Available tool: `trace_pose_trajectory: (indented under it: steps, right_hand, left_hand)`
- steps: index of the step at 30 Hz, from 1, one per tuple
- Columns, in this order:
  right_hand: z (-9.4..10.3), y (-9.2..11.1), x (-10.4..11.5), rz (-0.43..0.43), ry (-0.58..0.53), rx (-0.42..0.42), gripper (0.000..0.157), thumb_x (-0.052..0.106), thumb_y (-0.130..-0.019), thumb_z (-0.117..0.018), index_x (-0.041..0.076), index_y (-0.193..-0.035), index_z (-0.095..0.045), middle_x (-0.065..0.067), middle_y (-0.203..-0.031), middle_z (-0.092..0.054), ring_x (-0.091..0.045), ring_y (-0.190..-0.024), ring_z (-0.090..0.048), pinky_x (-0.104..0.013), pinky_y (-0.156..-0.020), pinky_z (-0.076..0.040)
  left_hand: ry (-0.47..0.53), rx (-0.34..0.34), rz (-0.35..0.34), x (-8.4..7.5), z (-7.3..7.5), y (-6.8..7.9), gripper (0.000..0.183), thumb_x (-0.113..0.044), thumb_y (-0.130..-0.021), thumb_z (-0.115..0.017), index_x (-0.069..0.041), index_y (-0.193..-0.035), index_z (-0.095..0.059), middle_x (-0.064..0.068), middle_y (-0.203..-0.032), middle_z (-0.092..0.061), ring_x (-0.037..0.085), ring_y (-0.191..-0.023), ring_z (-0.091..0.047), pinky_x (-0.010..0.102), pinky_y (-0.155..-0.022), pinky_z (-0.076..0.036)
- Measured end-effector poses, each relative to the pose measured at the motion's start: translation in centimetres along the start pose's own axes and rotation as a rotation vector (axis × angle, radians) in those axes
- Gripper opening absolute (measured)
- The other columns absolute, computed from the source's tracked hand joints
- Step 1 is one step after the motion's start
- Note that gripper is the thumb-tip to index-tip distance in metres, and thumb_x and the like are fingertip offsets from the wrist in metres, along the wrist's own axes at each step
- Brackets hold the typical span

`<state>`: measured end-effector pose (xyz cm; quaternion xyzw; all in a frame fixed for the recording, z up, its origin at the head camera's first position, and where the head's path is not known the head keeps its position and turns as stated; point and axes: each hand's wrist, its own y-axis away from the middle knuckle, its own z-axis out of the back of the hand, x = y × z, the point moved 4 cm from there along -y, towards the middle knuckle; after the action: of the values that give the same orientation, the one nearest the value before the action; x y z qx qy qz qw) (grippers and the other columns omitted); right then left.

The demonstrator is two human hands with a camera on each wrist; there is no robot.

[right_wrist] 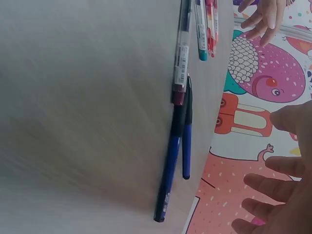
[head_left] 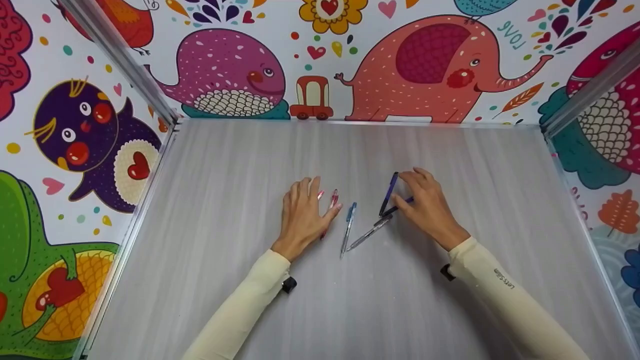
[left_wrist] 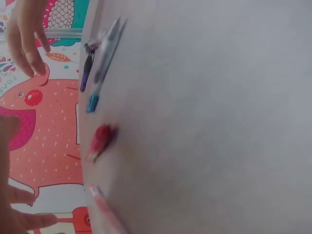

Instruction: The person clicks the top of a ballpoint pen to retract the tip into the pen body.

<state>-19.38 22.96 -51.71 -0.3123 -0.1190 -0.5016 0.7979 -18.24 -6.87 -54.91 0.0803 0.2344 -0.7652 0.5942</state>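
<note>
My left hand [head_left: 302, 215], fingers spread, is over a red pen [head_left: 334, 197] and a pink pen [left_wrist: 108, 212], both partly covered by it in the head view. Between the hands lies a clear pen with a light blue end [head_left: 351, 212]. Its tip comes close to that of a clear pen with a dark end [head_left: 370, 233]. My right hand [head_left: 425, 207] hovers beside two dark blue pens [head_left: 389, 192], its fingers apart and loosely bent. In the right wrist view, its fingers stand off the nearer dark blue pen [right_wrist: 168, 178].
Everything lies on a grey wood-grain table [head_left: 225, 165]. Cartoon-printed walls [head_left: 320, 55] rise at its back and sides, with metal posts [head_left: 125, 65] at the corners. Each wrist carries a small black camera [head_left: 289, 285].
</note>
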Motion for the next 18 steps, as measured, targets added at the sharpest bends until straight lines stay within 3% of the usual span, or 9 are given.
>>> trace_pose_trajectory:
  steps: [9,18]
  right_hand:
    - [-1.2,0.2,0.2,0.033,-0.046,0.051,0.046,0.012,-0.098,-0.085,-0.005,-0.138,-0.069,-0.024,-0.139,-0.070,-0.049,-0.143,-0.053,-0.069,-0.118,-0.040]
    - [-2.6,0.5,0.4,0.111,-0.143,0.092,0.044,0.007,-0.097,-0.085,-0.006,-0.136,-0.070,-0.021,-0.139,-0.070,-0.051,-0.142,-0.053,-0.065,-0.117,-0.044]
  left_hand:
    - [0.041,-0.145,-0.045,-1.0,-0.7,2.5,0.073,-0.053,-0.097,-0.078,-0.002,-0.146,-0.063,0.019,-0.143,-0.063,0.038,-0.135,-0.057,0.060,-0.114,-0.046]
    - [0.076,-0.164,-0.058,-2.0,-1.4,4.6,0.071,-0.048,-0.096,-0.082,-0.001,-0.145,-0.063,0.018,-0.147,-0.063,0.037,-0.136,-0.056,0.059,-0.114,-0.046]
